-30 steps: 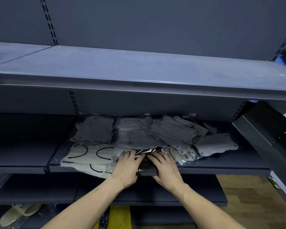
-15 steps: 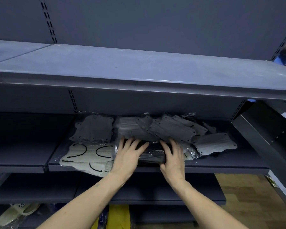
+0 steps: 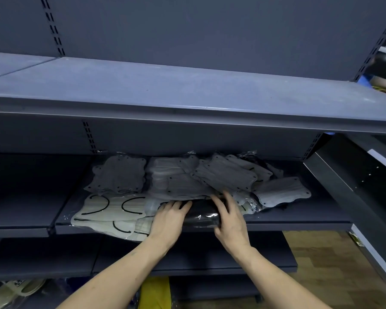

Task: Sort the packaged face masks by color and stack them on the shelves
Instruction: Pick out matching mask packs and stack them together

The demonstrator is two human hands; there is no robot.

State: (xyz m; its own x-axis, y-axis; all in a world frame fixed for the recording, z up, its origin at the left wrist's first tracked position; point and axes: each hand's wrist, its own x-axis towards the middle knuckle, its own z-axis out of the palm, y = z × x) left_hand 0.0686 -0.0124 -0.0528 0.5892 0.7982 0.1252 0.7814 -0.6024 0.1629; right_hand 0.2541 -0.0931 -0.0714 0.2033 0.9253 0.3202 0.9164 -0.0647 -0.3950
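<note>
Both hands, left (image 3: 168, 219) and right (image 3: 228, 219), lie with fingers spread flat on the black mask pack (image 3: 201, 214) at the front edge of the middle shelf (image 3: 299, 225). Better to push it in squarely: its glossy film looks slippery. Behind it, grey masks (image 3: 225, 175) lie loose, scallop-edged, matte.

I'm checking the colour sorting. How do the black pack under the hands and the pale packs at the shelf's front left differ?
The black pack is dark all over; the pale packs are light with black ear loops showing. Both hands, left and right, rest on the black pack; nothing touches the pale packs. The black pack lies mid-shelf, the pale packs overhang the front edge. Both are in clear plastic.
</note>
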